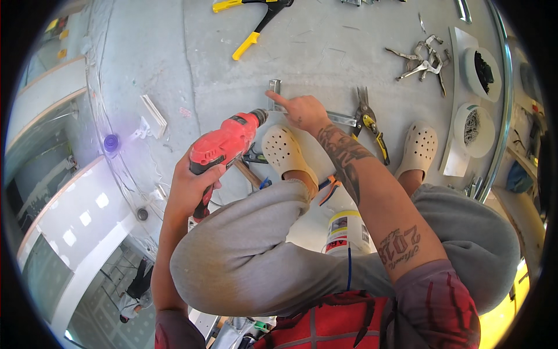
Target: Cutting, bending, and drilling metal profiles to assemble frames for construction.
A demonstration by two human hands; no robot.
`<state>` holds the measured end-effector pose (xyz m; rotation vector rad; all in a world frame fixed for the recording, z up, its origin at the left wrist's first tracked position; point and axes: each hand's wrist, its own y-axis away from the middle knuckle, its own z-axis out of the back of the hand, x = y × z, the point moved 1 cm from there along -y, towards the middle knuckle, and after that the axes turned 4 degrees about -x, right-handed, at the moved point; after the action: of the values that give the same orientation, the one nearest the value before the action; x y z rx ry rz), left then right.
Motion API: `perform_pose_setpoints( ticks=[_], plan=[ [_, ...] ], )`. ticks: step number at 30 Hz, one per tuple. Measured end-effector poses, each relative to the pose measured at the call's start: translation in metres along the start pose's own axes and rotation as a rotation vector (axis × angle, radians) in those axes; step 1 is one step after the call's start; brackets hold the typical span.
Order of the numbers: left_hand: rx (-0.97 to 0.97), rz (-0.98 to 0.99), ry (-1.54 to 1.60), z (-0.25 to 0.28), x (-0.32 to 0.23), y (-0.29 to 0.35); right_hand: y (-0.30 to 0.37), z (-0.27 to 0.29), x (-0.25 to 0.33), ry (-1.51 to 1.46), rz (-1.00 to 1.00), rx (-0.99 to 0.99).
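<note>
My left hand (197, 183) is wrapped round the grip of a red and black drill (224, 142). The drill's nose points up and right, close to an L-shaped piece of metal channel (275, 87) on the floor. My right hand (303, 111) is on that channel at its corner, with the index finger stretched across the short upright leg. The other fingers are mostly hidden but seem curled on the metal. The long leg of the channel (342, 118) runs out to the right beneath my wrist. Tin snips (367, 122) with yellow and black handles lie beside its far end.
My beige clogs (285, 150) flank the work. Around lie locking clamps (423, 61), a yellow-handled tool (253, 38), a hammer (247, 173), orange-handled pliers (330, 189), and a white bucket (347, 224). White tubs (474, 131) of small fasteners stand right. Another person (136, 294) is at far lower left.
</note>
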<state>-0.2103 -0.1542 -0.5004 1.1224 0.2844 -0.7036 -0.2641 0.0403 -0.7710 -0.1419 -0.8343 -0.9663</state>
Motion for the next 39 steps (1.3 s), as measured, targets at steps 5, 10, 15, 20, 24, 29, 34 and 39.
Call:
perform_pose_setpoints(
  ticks=[5,10,15,20,24,29,34,39],
  plan=[
    [0.002,0.017,-0.008,0.000,-0.002,-0.003,-0.001,0.003,0.002,-0.011,-0.013,0.022],
    [-0.029,0.017,-0.108,-0.005,-0.022,-0.010,0.003,0.002,0.003,-0.015,0.028,-0.056],
    [0.005,0.075,-0.163,-0.004,-0.040,-0.020,0.000,-0.005,-0.001,0.046,0.029,-0.052],
    [0.005,0.106,-0.206,-0.008,-0.055,-0.021,0.000,-0.010,-0.004,0.047,0.042,-0.055],
    [0.010,0.096,-0.228,-0.010,-0.054,-0.019,0.000,-0.010,-0.004,0.045,0.053,-0.066],
    [0.016,0.035,-0.299,-0.009,-0.052,-0.019,-0.001,-0.009,-0.003,0.018,0.078,-0.096],
    [0.002,0.113,-0.226,-0.013,-0.053,-0.019,0.000,-0.010,-0.004,0.063,0.058,-0.075],
    [-0.019,0.079,-0.214,-0.016,-0.052,-0.014,-0.002,-0.004,0.000,0.054,0.053,-0.043]
  ],
)
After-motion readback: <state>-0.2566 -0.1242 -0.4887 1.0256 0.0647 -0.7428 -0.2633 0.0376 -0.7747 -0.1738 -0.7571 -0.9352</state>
